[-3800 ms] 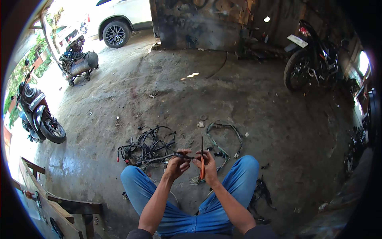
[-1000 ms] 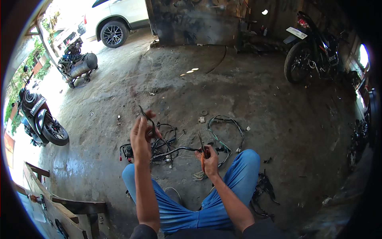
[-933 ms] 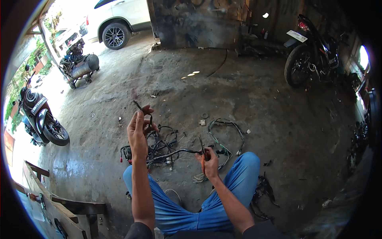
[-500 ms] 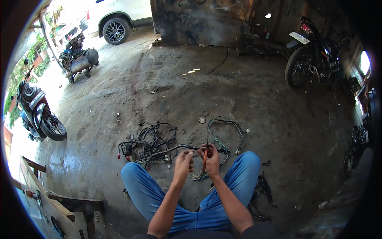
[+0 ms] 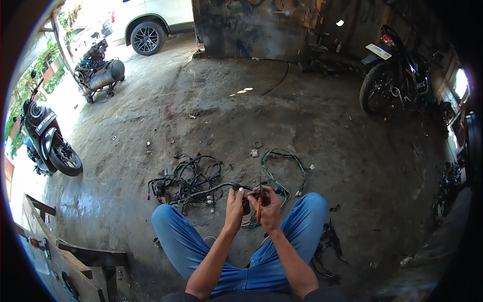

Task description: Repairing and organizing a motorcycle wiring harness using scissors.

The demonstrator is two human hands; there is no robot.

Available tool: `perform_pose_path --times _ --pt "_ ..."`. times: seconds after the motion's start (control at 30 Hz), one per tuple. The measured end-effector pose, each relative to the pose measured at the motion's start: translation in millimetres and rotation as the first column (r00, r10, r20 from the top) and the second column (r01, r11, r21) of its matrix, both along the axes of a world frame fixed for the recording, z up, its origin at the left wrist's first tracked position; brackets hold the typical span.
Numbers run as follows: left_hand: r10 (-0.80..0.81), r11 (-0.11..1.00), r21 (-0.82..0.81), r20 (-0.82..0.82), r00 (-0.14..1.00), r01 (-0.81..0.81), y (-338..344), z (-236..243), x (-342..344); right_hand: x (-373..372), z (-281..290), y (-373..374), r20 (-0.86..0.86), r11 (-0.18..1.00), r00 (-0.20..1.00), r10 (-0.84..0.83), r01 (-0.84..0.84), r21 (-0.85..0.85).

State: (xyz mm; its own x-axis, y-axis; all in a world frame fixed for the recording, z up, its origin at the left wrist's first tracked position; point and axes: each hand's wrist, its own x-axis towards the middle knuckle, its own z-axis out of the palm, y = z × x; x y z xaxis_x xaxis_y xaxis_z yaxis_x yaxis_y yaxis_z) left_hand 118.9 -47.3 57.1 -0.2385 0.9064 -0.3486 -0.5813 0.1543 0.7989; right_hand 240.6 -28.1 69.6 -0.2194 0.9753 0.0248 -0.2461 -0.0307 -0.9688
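Note:
A dark wiring harness runs from a tangled heap on the floor to my hands between my knees. My left hand is closed on it, with thumb and fingers pinching the taped cable. Close beside it on the right, my right hand grips an orange-handled tool. A long, thin dark part of the tool points up and away, but its exact kind is unclear. The right fingertips are also at the cable. A loop of green and pale wires lies just beyond that hand.
Loose black wiring lies beside my right knee. A small pale connector is on the floor ahead. A wooden bench stands at the near left. Farther off are a scooter, a compressor and a motorcycle.
My left hand has moved slightly up and right and has closed on the harness beside my right hand. The tool stays in my right hand.

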Motion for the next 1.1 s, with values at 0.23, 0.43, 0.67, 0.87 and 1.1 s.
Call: perform_pose_path --times 0.23,0.43,0.67,0.87,1.1 --pt "0.199 0.959 0.211 -0.020 0.980 -0.190 2 -2 -29 125 83 10 0.054 0.685 0.712 -0.700 0.649 0.332" --pt "0.052 0.941 0.336 -0.011 0.999 -0.046 8 13 -41 304 -13 -13 0.342 0.461 0.353 -0.871 0.827 0.320" --pt "-0.299 0.858 0.145 -0.639 0.709 0.493 6 71 -71 358 -109 -97 0.826 0.513 0.245 -0.507 0.856 0.061" --pt "-0.195 0.900 0.108 -0.768 0.611 0.422 11 39 -78 240 80 -44 0.415 0.777 0.687 -0.596 0.625 0.082" --pt "-0.122 0.943 0.035 -0.887 0.445 0.330 2 -15 -91 45 81 -43 -0.215 0.700 0.764 0.608 -0.644 -0.308"
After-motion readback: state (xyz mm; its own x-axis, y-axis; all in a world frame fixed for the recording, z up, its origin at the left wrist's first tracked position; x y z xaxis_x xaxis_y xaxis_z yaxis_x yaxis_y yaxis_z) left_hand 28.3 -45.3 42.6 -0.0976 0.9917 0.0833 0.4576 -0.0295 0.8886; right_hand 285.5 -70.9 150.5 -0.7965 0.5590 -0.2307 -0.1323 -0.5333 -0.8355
